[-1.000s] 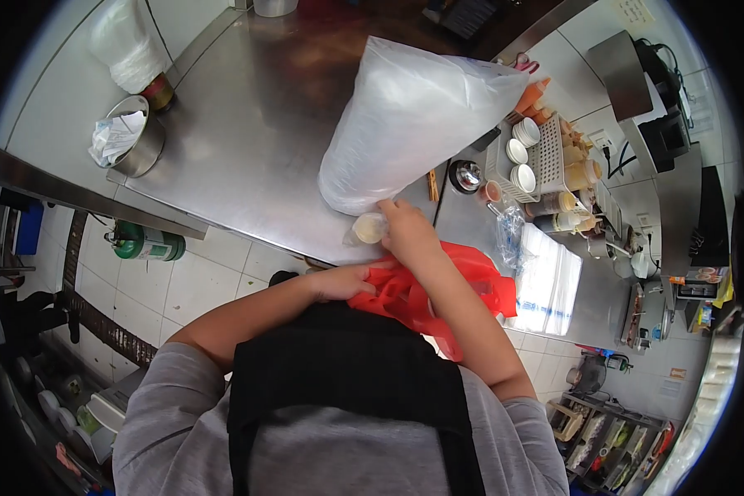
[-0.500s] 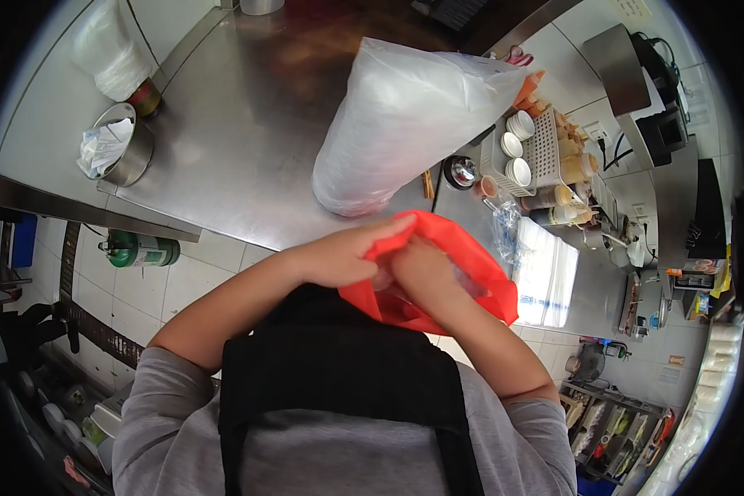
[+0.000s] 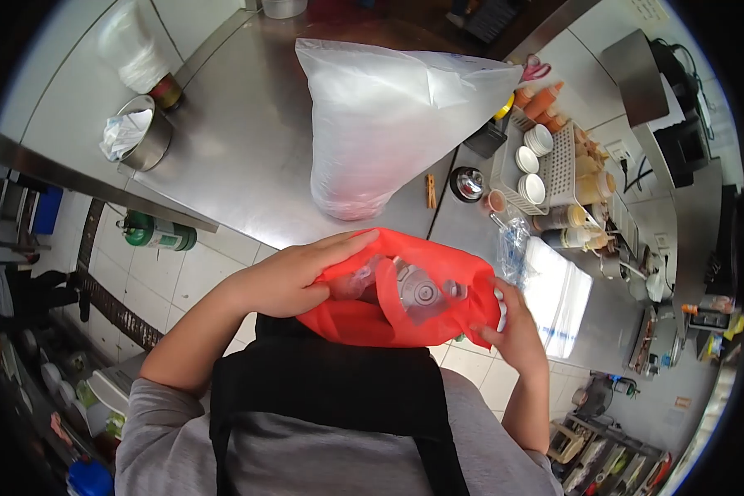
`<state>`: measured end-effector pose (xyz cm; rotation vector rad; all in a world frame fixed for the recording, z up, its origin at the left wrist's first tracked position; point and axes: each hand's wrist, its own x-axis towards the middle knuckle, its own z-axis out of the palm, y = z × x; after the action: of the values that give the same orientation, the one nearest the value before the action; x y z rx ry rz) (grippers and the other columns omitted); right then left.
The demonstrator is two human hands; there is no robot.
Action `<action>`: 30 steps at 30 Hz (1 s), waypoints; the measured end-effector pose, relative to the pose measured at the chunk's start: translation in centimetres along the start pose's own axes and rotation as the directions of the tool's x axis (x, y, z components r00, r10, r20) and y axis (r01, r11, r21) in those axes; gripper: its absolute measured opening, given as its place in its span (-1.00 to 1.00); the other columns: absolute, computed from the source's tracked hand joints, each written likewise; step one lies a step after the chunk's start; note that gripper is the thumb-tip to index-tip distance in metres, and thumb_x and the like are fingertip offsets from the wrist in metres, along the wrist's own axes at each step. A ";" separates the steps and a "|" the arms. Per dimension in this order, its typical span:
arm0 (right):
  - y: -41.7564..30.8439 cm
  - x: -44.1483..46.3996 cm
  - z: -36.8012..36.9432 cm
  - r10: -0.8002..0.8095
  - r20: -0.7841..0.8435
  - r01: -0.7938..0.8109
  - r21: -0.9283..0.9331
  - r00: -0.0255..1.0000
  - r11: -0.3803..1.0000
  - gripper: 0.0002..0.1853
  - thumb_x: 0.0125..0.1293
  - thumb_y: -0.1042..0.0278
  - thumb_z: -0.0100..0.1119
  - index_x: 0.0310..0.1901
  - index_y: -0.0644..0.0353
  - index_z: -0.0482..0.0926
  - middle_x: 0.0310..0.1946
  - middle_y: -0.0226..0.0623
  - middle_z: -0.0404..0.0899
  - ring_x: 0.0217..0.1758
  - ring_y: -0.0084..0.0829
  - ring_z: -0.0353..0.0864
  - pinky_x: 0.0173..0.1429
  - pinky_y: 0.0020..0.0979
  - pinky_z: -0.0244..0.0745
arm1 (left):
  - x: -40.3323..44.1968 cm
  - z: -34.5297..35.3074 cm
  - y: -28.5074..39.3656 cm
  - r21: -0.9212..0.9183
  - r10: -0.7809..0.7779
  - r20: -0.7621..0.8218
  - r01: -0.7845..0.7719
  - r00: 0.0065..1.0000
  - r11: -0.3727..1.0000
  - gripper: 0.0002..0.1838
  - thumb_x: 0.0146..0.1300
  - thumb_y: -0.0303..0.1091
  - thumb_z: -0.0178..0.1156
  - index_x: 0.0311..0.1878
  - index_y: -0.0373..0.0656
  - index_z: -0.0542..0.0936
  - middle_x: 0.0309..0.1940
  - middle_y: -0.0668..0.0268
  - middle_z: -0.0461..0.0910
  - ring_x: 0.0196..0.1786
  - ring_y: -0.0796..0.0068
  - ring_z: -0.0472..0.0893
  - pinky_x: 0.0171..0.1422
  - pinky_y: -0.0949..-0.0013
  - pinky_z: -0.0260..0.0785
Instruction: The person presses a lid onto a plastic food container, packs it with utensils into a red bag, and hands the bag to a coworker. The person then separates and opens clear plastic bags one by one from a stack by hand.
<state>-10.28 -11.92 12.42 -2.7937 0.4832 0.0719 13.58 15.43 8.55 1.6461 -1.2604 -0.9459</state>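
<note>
A red cloth-like bag (image 3: 450,256) is held in front of my body with its mouth facing up. My left hand (image 3: 293,277) is closed on the left part of its rim, thumb at the opening. On the right rim, my right hand (image 3: 517,331) grips the bag with its fingers at the edge. Inside lies a clear plastic container (image 3: 420,293) with a round ringed end, and clear crumpled plastic (image 3: 358,281) sits to its left. Just beyond the red bag, a large white translucent plastic bag (image 3: 388,132) stands on the counter, something reddish showing through its lower part.
The steel counter (image 3: 248,124) carries a metal pot (image 3: 150,140) with papers at left. On the right are a wooden clothespin (image 3: 431,192), a call bell (image 3: 468,183), a basket (image 3: 558,169) with white cups, sauce bottles (image 3: 562,217) and a stack of white plastic bags (image 3: 558,289).
My right hand has come out of the red bag and moved to its right rim. The bag's mouth is spread wider, showing the clear container. The white bag looks broader at its upper left.
</note>
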 end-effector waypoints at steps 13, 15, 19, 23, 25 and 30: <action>-7.1 5.6 11.7 -0.057 0.268 -0.225 0.891 0.962 0.394 -0.37 0.29 0.44 0.20 0.34 0.19 0.16 0.09 -0.32 0.46 0.11 -0.53 0.47 0.10 -0.47 0.44 | -1.7 -0.1 -2.6 0.115 0.028 -0.268 0.003 0.963 0.993 -0.63 0.09 -0.66 0.11 -0.05 -0.06 0.59 0.00 0.23 0.48 0.06 0.16 0.53 0.10 0.27 0.42; -10.4 7.6 14.2 -0.004 0.298 -0.279 0.899 0.955 0.338 -0.49 0.35 0.42 0.13 0.29 0.17 0.24 -0.02 -0.28 0.54 -0.01 -0.51 0.55 0.04 -0.42 0.48 | -3.6 -3.5 -4.0 0.002 -0.023 -0.364 0.026 0.931 1.000 -0.69 0.09 -0.67 0.12 -0.12 -0.10 0.63 -0.03 0.20 0.51 0.07 0.16 0.55 0.14 0.28 0.42; -16.5 13.1 14.8 -0.111 0.001 0.081 0.675 0.994 0.733 -0.65 0.38 0.44 0.03 0.17 0.22 0.39 -0.07 -0.02 0.62 -0.08 -0.14 0.66 -0.01 -0.33 0.51 | -6.8 -8.3 -7.5 0.332 0.065 -0.392 0.075 0.918 0.940 -0.68 0.10 -0.39 0.32 -0.03 0.06 0.67 0.10 0.18 0.47 0.09 0.13 0.54 0.17 0.25 0.42; -22.4 15.0 8.3 -0.275 -0.174 0.295 0.102 0.946 0.950 -0.70 0.31 0.55 0.06 0.08 0.22 0.46 -0.07 -0.12 0.63 -0.20 -0.21 0.68 -0.16 -0.32 0.53 | -7.4 -10.7 -8.9 0.740 0.105 -0.231 0.104 0.967 0.664 -0.40 -0.16 0.07 0.46 0.06 0.23 0.67 0.23 0.21 0.38 0.19 0.10 0.46 0.16 0.05 0.41; -25.2 14.3 3.1 -0.011 0.040 -0.029 0.861 0.999 0.508 -0.71 0.28 0.67 0.05 0.03 0.21 0.47 -0.15 -0.28 0.62 -0.30 -0.47 0.61 -0.21 -0.44 0.51 | -7.6 -12.0 -9.3 0.725 0.077 -0.225 0.114 0.971 0.679 -0.43 -0.12 0.04 0.45 0.06 0.22 0.66 0.21 0.22 0.39 0.18 0.11 0.46 0.16 0.08 0.41; -27.5 17.4 3.0 0.023 -0.044 0.044 0.999 0.999 -0.005 -0.56 0.28 0.70 0.04 0.18 0.19 0.34 -0.04 -0.26 0.54 -0.20 -0.50 0.55 -0.08 -0.48 0.50 | -8.1 -15.6 -11.8 0.728 0.164 -0.222 0.052 0.961 0.684 -0.56 0.03 -0.22 0.38 0.06 0.17 0.66 0.14 0.22 0.42 0.14 0.14 0.48 0.15 0.14 0.42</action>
<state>15.32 8.11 15.78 -1.2479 0.2853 -0.2709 30.22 27.69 3.96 2.2288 -1.5906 -0.1146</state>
